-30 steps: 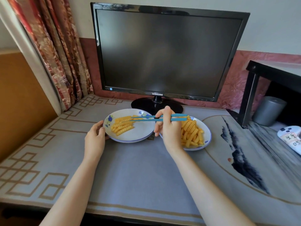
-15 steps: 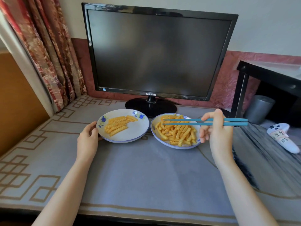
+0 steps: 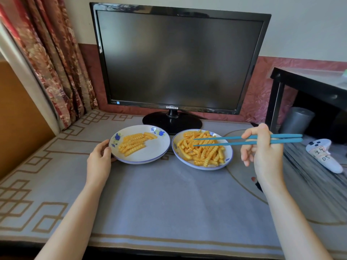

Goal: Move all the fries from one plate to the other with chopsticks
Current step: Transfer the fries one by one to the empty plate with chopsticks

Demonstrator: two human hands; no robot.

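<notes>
Head cam view, looking down on table w/ grey patterned cloth. Two white plates w/ blue flower print side by side toward far edge, just in front of monitor base, rims just beside each other.

On left plate: small batch of crinkle fries, laid roughly parallel, left of plate centre, a couple more toward far rim.

On right plate: big pile of fries, covering most of plate.

L hand: at left rim of left plate, thumb on top of rim, fingers curled under edge, gripping plate. Forearm in from near edge of table.

R hand: raised, off to right of right plate, clear of it. Fingers curled round teal chopsticks, approx two-thirds along from tips. Sticks near level, pointing left, tips a little apart, over far half of big pile of fries. Tip-to-fry contact: can't tell. Thick ends sticking out past hand toward right edge.

Rest: monitor at far edge, Samsung badge, screen dark. Floral curtain at far left corner. Black side table beyond right edge, grey cylinder under it. White controller w/ handwritten label nr right edge, well apart from plates.
</notes>
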